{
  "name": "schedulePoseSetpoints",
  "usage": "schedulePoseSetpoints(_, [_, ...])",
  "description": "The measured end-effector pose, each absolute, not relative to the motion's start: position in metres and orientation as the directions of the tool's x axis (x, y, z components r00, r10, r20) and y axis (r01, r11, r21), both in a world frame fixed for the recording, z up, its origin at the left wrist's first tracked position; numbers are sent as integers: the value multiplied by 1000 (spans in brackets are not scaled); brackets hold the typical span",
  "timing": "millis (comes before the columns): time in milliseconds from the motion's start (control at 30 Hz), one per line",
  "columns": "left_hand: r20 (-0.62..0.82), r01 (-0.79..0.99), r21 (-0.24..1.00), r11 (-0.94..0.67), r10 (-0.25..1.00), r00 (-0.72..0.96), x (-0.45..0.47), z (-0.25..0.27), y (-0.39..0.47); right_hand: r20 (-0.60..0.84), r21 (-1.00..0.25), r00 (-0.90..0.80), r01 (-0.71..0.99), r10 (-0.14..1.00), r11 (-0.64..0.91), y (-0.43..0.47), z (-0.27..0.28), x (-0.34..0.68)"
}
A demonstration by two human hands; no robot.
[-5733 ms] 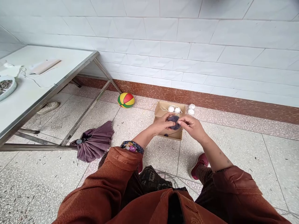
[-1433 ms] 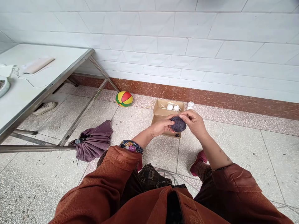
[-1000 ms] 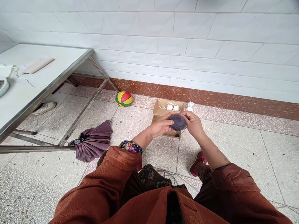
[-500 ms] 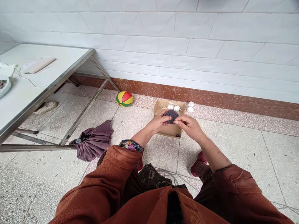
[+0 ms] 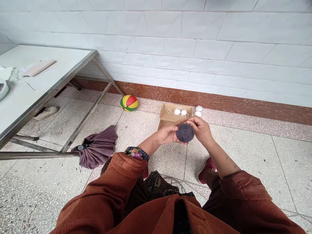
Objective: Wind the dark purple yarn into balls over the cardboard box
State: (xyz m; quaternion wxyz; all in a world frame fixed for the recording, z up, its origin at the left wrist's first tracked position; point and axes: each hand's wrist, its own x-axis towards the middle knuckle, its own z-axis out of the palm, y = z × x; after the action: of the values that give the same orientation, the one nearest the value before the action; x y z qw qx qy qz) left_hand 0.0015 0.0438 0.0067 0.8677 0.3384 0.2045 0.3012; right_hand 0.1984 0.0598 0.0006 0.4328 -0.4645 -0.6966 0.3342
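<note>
Between both hands is the dark yarn ball (image 5: 185,133). The left hand (image 5: 168,134) holds it from the left, with fingers curled around it. The right hand (image 5: 201,128) has its fingers bent at the ball's far right side; whether they pinch the thread, I cannot tell. Farther, the box (image 5: 166,116) contains two white balls (image 5: 177,111).

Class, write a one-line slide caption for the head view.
Left hand cradles a dark yarn ball, right hand at its upper edge, near an open cardboard box with white balls.
</note>
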Motion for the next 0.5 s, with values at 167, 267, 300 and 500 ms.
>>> schedulePoseSetpoints(167, [-160, -590, 640, 492, 837, 523, -2, 11, 53, 263, -785, -275, 496, 925, 371, 56, -9, 196])
schedulePoseSetpoints(267, [-245, -592, 687, 421, 902, 356, -4, 4, 61, 246, -772, -387, 477, 889, 421, 52, -7, 193])
schedulePoseSetpoints(300, [-264, -576, 714, 398, 915, 305, -5, 1, 63, 244, -776, -427, 452, 871, 439, 51, -6, 192])
schedulePoseSetpoints(500, [-262, -283, 909, 307, 947, 186, -3, -8, 62, 282, -843, -527, 262, 802, 469, 47, 11, 191])
